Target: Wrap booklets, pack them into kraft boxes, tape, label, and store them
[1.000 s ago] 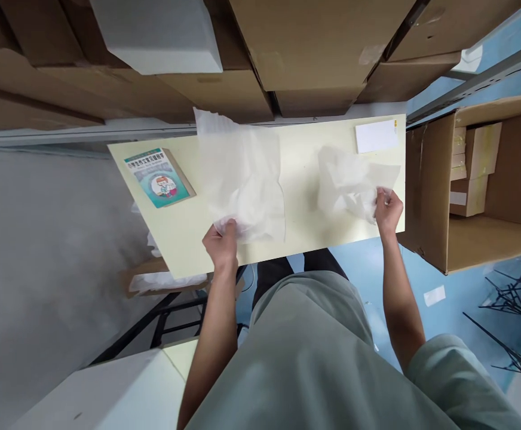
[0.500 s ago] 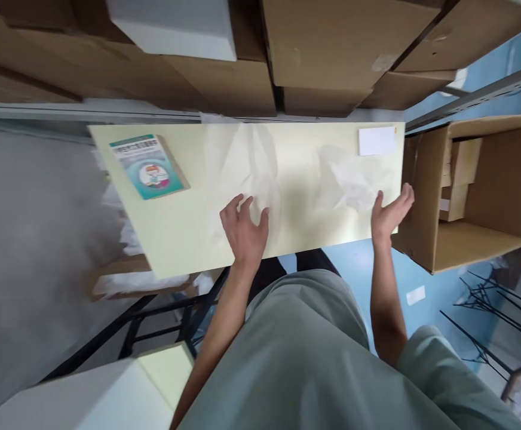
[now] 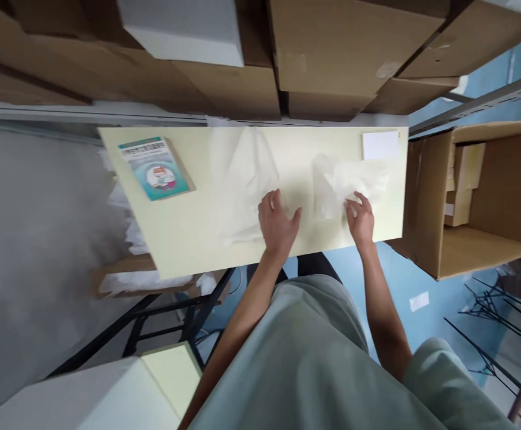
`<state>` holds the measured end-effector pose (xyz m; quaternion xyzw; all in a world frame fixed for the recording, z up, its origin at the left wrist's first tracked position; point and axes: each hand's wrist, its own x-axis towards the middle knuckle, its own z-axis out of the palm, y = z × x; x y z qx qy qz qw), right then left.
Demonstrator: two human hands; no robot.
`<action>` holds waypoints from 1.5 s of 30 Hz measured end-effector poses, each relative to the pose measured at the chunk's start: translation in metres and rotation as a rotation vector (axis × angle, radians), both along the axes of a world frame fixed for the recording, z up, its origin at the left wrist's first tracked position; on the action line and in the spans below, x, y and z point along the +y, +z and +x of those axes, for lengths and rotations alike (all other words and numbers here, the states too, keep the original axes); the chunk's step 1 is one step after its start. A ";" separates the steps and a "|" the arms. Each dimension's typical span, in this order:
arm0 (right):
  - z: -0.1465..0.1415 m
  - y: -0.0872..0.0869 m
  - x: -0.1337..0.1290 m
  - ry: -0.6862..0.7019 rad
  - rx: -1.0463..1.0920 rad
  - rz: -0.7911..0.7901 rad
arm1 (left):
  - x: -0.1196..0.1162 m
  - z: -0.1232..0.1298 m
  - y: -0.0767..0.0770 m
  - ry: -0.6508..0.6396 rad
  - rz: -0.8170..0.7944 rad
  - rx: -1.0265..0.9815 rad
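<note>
My left hand [image 3: 279, 224] is over the pale table [image 3: 184, 239], fingers curved and thumb apart, at the right edge of a thin translucent sheet [image 3: 242, 185]. Nothing shows between its fingers. My right hand [image 3: 359, 221] has thumb and forefinger closed at the lower edge of a crumpled translucent bag [image 3: 332, 185], seemingly pinching it. A book with a teal and white cover [image 3: 159, 173] lies at the table's left. At the back right corner is a small white card or pad [image 3: 381, 146].
Cardboard boxes [image 3: 332, 54] and a white box [image 3: 184, 30] line the shelf behind the table. An open carton [image 3: 489, 239] with smaller boxes inside stands at the right. Black metal frames [image 3: 162, 313] are below left, with wrapped white material nearby.
My left hand has moved right, off the large sheet's middle. My right hand has moved left from the table's right edge and closed its fingers at the crumpled bag.
</note>
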<state>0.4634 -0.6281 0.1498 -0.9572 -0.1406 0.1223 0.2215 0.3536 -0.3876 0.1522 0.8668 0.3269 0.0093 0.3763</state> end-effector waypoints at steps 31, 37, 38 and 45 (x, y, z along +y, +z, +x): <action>-0.032 -0.018 0.026 0.122 0.090 0.075 | -0.030 0.051 0.009 0.191 -0.277 0.254; -0.037 -0.022 0.028 0.110 0.070 0.096 | -0.035 0.055 0.001 0.077 -0.201 0.065; -0.037 -0.022 0.028 0.112 0.066 0.103 | -0.035 0.053 0.000 0.091 -0.201 0.029; -0.038 -0.023 0.028 0.092 0.033 0.118 | -0.031 0.063 0.005 0.134 -0.405 0.069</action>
